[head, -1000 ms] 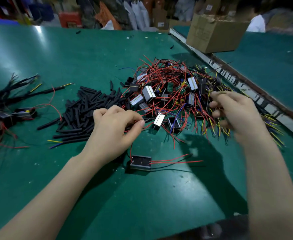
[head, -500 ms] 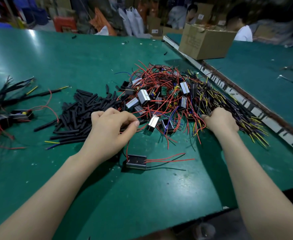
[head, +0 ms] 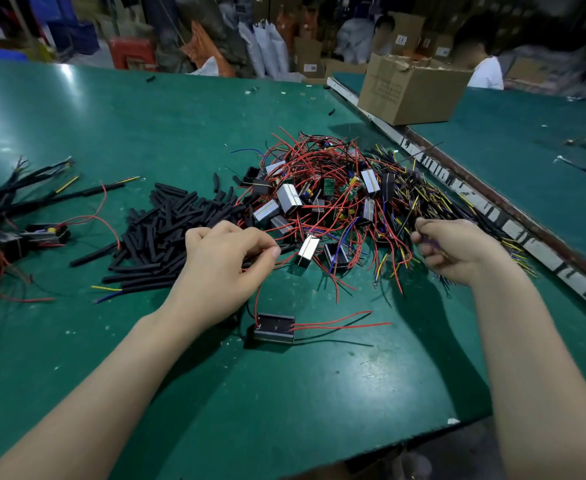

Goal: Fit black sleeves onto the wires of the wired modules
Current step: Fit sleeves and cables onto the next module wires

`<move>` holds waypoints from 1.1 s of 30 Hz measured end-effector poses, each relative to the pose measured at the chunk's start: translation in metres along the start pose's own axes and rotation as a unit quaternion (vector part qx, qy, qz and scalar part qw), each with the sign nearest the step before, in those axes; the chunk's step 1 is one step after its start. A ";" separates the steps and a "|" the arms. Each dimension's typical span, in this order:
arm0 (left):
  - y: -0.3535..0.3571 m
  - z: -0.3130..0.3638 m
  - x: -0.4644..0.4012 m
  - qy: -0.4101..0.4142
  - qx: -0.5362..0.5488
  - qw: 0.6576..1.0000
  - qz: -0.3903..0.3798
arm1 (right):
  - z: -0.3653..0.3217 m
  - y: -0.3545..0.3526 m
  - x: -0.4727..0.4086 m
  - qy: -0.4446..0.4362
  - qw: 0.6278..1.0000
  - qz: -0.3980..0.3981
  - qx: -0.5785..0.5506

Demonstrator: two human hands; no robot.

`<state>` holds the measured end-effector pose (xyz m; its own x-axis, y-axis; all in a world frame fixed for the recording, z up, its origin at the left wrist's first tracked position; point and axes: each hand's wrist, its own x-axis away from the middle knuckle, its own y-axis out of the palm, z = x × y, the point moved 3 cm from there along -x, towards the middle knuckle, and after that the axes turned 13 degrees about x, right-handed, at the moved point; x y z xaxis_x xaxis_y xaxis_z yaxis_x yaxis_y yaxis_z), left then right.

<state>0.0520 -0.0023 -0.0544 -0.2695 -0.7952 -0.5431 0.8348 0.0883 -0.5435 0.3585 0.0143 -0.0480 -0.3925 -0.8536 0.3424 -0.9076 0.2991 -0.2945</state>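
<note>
Since half a second back the right hand has lifted off the near edge of the wire heap and drawn toward the person; left hand has hardly shifted.

Far left: finished bundle, sleeved wires and dark modules, cut off by the frame edge; count unclear.

Left of centre: pile of black sleeves loose on the green worktop. Left hand lies over its near right edge and hides part of it. Fingers curled, thumb and forefinger tips pinched together on a thin red wire. That wire drops to a single black module lying flat on the worktop just below the hand. Two more red leads run out to the module's right. Whether a sleeve sits inside the palm cannot be told.

Centre: heap of wired modules, red leads tangled over silver and black housings; individual units hard to separate.

Right: right hand raised just beside the heap, fingers curled in, gripping what looks like dark thin wires; blurred, content uncertain. Behind it a spread of yellow-tipped dark wires runs to the worktop's edge rail.

Far right, back: cardboard box and a seated person, out of focus.
</note>
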 end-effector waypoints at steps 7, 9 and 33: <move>0.001 0.000 0.001 -0.003 0.007 1.000 -0.001 | -0.006 0.016 0.029 -0.112 0.982 -0.065 -0.141; 0.002 0.000 0.001 -0.002 0.008 1.000 -0.002 | -0.012 0.019 0.028 -0.159 0.981 -0.019 -0.106; -0.001 0.002 0.002 -0.037 0.056 0.998 -0.005 | -0.031 0.073 0.045 -0.247 0.968 -0.015 -0.048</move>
<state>0.0519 -0.0046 -0.0540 -0.2445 -0.8386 -0.4868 0.8815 0.0168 -0.4718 0.2702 0.0106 -0.0258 -0.2687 -0.9548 -0.1268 -0.9362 0.2899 -0.1989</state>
